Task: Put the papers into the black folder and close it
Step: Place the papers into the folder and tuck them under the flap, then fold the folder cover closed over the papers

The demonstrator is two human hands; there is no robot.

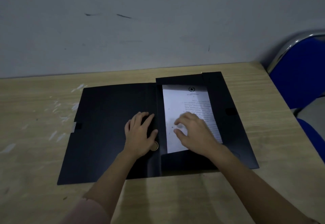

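From the head camera you look down on the black folder [112, 132], which lies open and flat on the pale wood-grain bench [31, 153], its cover spread out to your left and its tray half to your right. The papers [186, 107] already sit inside the right half, a white printed sheet with an emblem near its top edge, tucked under the folder's far flap, right side flap and near flap so that only the middle strip shows. Your left hand [140, 134] rests palm down on the inside of the cover just beside the spine, fingers spread and gripping nothing; a small round brass-coloured fitting [155, 146] peeks out by its thumb side. Your right hand [195, 132] hovers over or lightly touches the lower part of the papers, fingers loosely curled and apart, holding nothing; it is blurred, so you cannot tell if the fingertips press the sheet. The two hands are close but not touching, one on each side of the spine. White scuff marks [58, 111] streak the bench left of the folder. A blue chair [299, 76] with a chrome frame stands beyond the bench's right edge, and a grey marked wall [140, 21] rises behind.
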